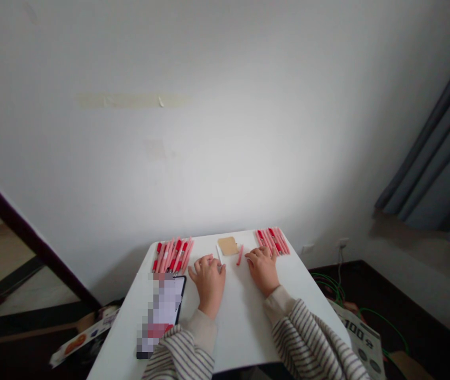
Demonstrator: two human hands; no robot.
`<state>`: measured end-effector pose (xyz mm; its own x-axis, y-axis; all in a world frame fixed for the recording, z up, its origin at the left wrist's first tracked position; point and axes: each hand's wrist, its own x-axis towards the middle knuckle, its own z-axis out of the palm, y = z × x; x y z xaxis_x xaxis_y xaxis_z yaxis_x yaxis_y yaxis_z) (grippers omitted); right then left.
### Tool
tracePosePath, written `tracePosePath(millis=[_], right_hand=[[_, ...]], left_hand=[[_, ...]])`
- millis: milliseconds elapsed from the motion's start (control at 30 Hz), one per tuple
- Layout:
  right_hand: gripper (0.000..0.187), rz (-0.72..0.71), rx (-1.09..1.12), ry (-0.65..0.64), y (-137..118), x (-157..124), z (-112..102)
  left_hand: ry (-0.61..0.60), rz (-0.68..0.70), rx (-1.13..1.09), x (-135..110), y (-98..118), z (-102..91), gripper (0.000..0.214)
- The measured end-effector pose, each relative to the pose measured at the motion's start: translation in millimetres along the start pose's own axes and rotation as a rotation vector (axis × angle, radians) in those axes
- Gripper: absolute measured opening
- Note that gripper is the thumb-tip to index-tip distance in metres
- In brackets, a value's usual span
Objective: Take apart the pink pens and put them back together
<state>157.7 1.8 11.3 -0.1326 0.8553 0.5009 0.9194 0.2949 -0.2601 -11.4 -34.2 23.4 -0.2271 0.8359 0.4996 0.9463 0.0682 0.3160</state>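
You are sitting in a plain home room. A grey curtain (439, 158) is hanging beside the white wall (209, 132), and green cables (328, 285) are trailing below a wall socket (343, 243).

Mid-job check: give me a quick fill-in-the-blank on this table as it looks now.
1. The left hand and right hand rest on a ____ table.
2. A single pen lies ____ the two hands.
3. The phone lies beside the ____ hand.
4. Both sleeves are ____.
Missing: white; between; left; striped.
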Motion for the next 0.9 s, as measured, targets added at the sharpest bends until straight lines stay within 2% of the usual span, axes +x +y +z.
tracePosePath(millis=[367, 900], right_hand=[[0.020, 0.003, 0.011, 0.006, -0.1, -0.5, 0.5], [0.019, -0.001, -0.004, 0.006, -0.9, -0.9, -0.1]], left_hand=[[-0.039, 0.006, 0.063, 3.7, 1.6, 0.7, 0.014], [-0.034, -0.003, 0.074, 4.9, 2.9, 7.3, 0.020]])
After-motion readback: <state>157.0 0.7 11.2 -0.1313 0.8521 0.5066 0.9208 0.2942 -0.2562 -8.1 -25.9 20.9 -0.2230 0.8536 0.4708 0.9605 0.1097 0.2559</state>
